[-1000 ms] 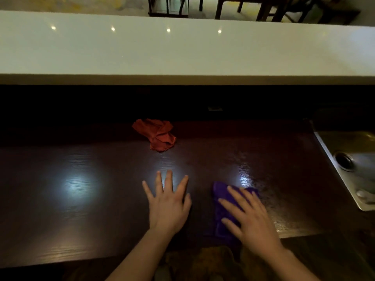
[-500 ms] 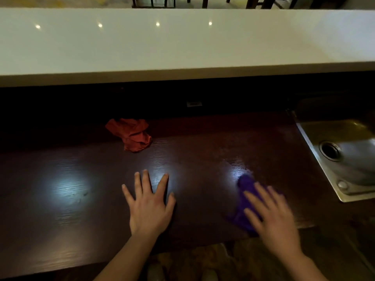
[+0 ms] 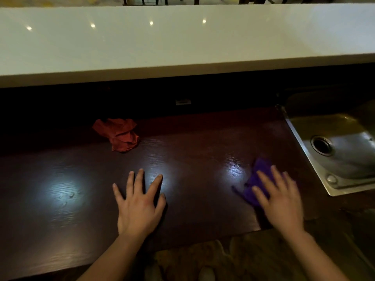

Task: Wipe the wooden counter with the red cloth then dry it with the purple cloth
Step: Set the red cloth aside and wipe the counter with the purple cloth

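The dark wooden counter [image 3: 198,151] runs across the view and shines where lamps reflect. The red cloth [image 3: 119,133] lies crumpled at the back left of the counter, with no hand near it. My right hand [image 3: 278,197] presses flat on the purple cloth [image 3: 256,179] close to the counter's right front, a short way from the sink. Only the cloth's far and left parts show past my fingers. My left hand [image 3: 140,203] rests flat on the bare wood near the front edge, fingers spread, holding nothing.
A steel sink [image 3: 341,151] with a round drain is set in at the right. A raised white ledge [image 3: 182,41] runs along the back above a dark recess. The floor and my feet show below the counter's front edge.
My right hand has slid the purple cloth to the right, toward the sink. The left hand has stayed planted on the wood. The red cloth has not moved.
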Demonstrator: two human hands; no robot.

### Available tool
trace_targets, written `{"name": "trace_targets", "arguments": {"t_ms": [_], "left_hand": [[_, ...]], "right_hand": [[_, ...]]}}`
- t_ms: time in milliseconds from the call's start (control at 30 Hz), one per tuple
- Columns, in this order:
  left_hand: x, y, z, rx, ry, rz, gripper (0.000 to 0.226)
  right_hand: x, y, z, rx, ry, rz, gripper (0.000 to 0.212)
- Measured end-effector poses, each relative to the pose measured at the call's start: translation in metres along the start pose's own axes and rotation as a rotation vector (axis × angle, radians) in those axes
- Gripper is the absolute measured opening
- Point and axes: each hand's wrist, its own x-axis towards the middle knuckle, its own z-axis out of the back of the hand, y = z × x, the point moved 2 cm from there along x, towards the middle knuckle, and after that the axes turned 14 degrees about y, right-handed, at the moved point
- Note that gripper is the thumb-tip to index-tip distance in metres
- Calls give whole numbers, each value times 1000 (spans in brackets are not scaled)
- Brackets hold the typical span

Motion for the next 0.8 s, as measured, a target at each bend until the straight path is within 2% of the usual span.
{"name": "trace_targets", "arguments": {"t_ms": [67,133,200,267,333,400,467,567,633,700,800], "left_hand": [[0,0,-1,9,-3,5,56],[-1,0,-1,12,0,6,56],[-1,1,-2,6,-8,9,56],[-1,1,-2,0,-10,9,55],[-1,1,-3,-5,-19,5,55],[0,2,-5,-1,-23,2,54],[1,2,-5,0,-26,6,53],[1,1,-3,-11,-20,12,53],[0,0,-1,-13,-18,10,52],[-1,0,0,-21,-17,7,53],[-2,1,2,-57,-19,10,53]], "right_hand": [[34,3,12,75,0,-182,63],[55,32,16,114,34,-226,61],[56,66,13,78,36,-95,57],[32,88,-1,-3,27,131,55],[6,86,-13,-85,52,359,54],[13,66,-9,-116,89,432,55],[50,54,3,-77,87,282,56],[113,73,24,58,92,0,57],[136,105,28,92,125,-40,59],[128,138,22,36,138,80,59],[61,173,-7,-101,82,460,58]]}}
